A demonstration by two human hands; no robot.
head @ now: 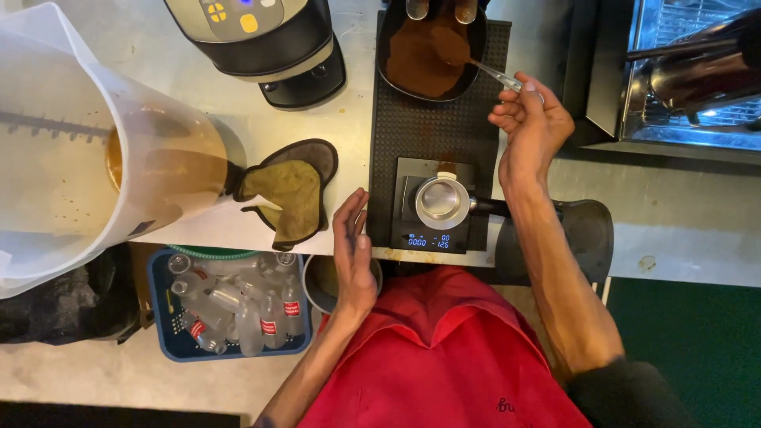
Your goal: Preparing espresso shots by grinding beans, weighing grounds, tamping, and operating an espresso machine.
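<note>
a: where was the right hand [533, 127]?

b: up over the black rubber mat [396, 127], fingers pinched on the handle of a small metal spoon [476, 62]. the bowl of the spoon was heaped with brown coffee grounds and lay in the dark tray of grounds [428, 55] at the far end of the mat.

a: and the left hand [353, 254]?

b: released, fingers straight, grasping nothing. it rested at the counter's edge, just beside the small digital scale [412, 238].

a: what sat on the scale?

b: a metal portafilter [441, 200], basket upward, its black handle pointing toward the right forearm. the basket looked empty of grounds.

a: anything else near?

b: a folded brown cloth [289, 198] lay left of the mat, a grinder [261, 40] behind it, and a big translucent jug [87, 150] further left.
</note>
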